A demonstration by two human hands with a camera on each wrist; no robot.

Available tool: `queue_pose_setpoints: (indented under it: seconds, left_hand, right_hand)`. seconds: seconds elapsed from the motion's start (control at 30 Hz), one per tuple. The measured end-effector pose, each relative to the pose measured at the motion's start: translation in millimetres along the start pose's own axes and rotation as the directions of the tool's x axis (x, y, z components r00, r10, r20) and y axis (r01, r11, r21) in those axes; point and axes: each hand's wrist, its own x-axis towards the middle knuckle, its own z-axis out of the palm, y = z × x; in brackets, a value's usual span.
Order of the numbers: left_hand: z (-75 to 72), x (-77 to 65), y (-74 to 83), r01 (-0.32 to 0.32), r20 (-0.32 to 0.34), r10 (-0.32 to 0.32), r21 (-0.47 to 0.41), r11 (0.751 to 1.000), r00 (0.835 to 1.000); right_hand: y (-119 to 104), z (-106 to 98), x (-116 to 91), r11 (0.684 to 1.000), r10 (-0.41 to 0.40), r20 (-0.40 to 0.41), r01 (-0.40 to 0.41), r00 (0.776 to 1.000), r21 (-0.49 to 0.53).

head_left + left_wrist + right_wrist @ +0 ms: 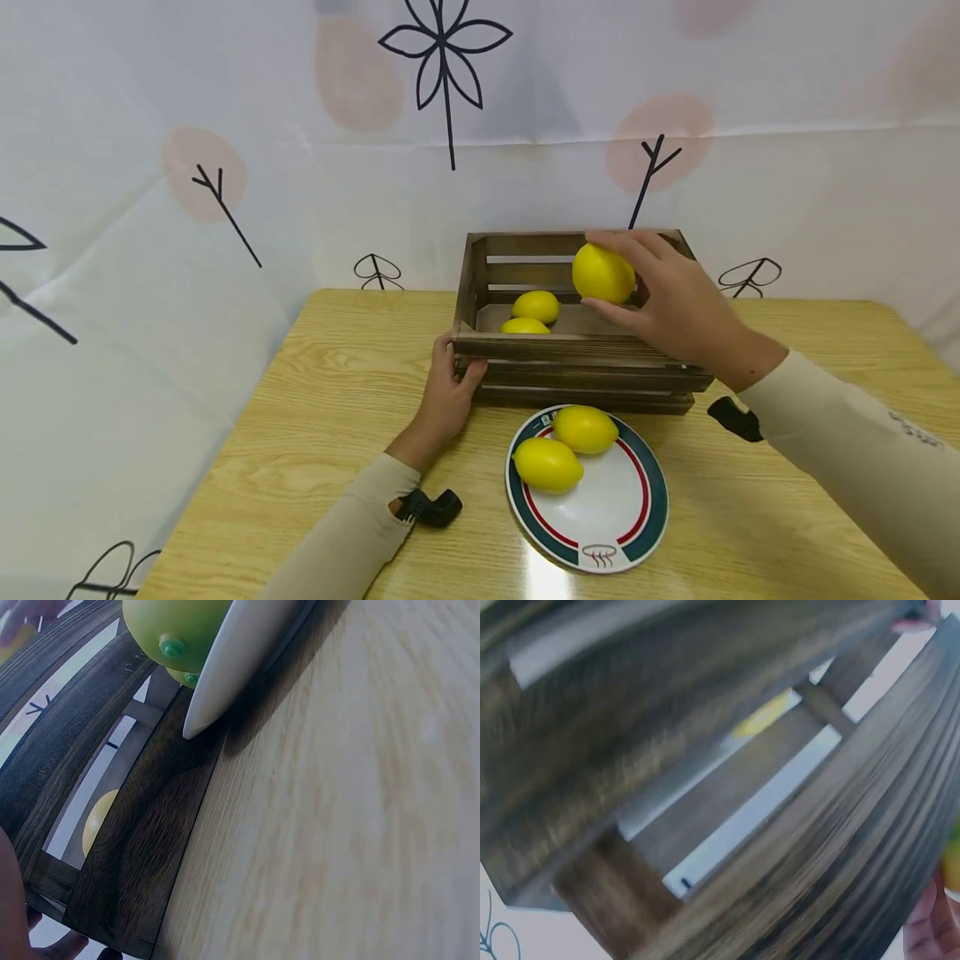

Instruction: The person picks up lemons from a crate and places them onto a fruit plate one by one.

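Observation:
In the head view my right hand (678, 304) grips a yellow lemon (602, 273) between thumb and fingers, over the right part of a dark slatted wooden crate (585, 375). Two more lemons lie inside the crate on its left side, one lemon (536, 307) behind another lemon (524, 326) that the front slat partly hides. My left hand (448, 392) holds the crate's front left corner, its thumb on the front slat. In the right wrist view the held lemon (952, 862) shows at the right edge.
A white plate (600, 517) with a green and red rim stands just before the crate. On it lie two lemons, the rear lemon (585, 429) touching the front lemon (548, 465). The wooden table (330, 417) ends at a patterned white cloth (300, 125) behind.

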Motion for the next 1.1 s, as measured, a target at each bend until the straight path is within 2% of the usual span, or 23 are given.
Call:
queue_pose_setpoints:
  seconds: [0.13,0.57,0.87,1.1]
  left_hand:
    - [0.1,0.2,0.3,-0.001,-0.001,0.001,0.007,1.000,1.000]
    - [-0.5,-0.8,1.4,0.005,0.012,-0.005,0.008,1.000,1.000]
    - [-0.7,-0.1,1.7,-0.002,0.007,0.001,0.018,1.000,1.000]
    - [-0.8,-0.2,2.0,0.003,0.009,-0.003,0.025,1.000,1.000]
  right_hand:
    - [-12,0,-13,0.999,-0.041,-0.034,0.042,0.999,0.021]
    - [-40,13,-50,0.971,-0.032,-0.044,0.042,0.998,0.236]
    - [-53,22,-70,0.954,0.009,0.008,-0.011,1.000,0.300]
    - [-63,29,-83,0.951,0.066,0.059,-0.081,0.996,0.298]
